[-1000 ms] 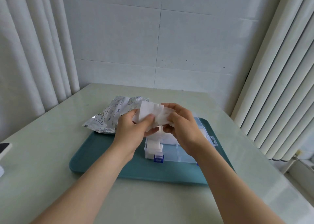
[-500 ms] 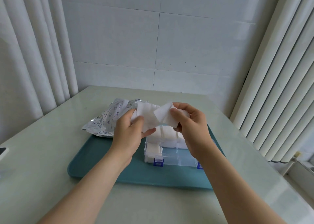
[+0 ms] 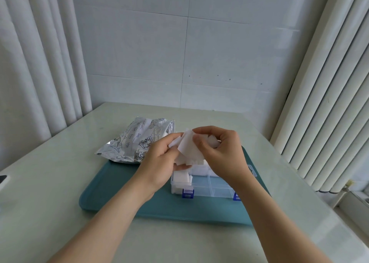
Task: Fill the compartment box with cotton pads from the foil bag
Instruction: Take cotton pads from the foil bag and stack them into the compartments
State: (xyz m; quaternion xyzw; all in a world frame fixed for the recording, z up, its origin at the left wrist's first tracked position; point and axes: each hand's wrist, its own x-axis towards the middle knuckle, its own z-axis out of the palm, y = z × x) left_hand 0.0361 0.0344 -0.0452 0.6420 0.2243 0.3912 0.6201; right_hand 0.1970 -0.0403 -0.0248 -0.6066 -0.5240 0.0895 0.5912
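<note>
The left hand (image 3: pixel 159 160) grips a stack of white square cotton pads (image 3: pixel 189 153), fingers curled; the right hand (image 3: pixel 221 155) pinches the top pad. Both hover above the clear plastic compartment box (image 3: pixel 207 186) on a teal plastic tray (image 3: pixel 119 185), with the silver foil bag (image 3: pixel 135 141) just beside.

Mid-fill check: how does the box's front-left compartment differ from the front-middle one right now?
The front-left compartment is packed with white cotton pads and looks opaque; the front-middle compartment shows none and is see-through. The front-left one sits right beside the left hand; the front-middle one lies further right, apart from it. Both sit along the compartment box's front wall.
</note>
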